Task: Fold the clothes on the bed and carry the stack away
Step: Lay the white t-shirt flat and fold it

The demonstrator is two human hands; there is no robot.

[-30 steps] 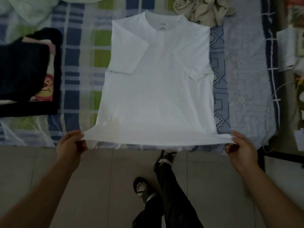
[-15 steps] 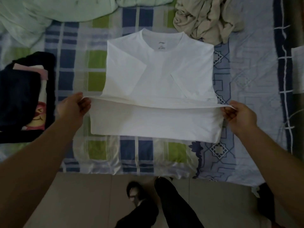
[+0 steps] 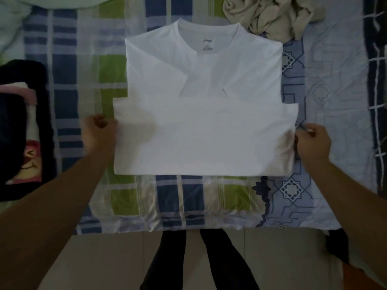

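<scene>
1. Head view, looking down: a white T-shirt (image 3: pixel 201 114) lies flat on the bed (image 3: pixel 180 197), collar away from the person, sleeves tucked in, lower half folded up over the chest.
2. Left hand (image 3: pixel 98 132) pinches the folded shirt's left edge; fingers are curled, blurred by motion.
3. Right hand (image 3: pixel 312 141) pinches the opposite edge, thumb and fingers closed on the cloth.
4. Between the two grips the folded panel spans the full width, slightly wider than the layer beneath.
5. Beyond the right grip, a crumpled beige garment (image 3: pixel 270 15) sits just beside the shirt's shoulder.
6. Outside the left grip, well apart, rests a dark folded stack (image 3: pixel 16 126) with a cartoon print.
</scene>
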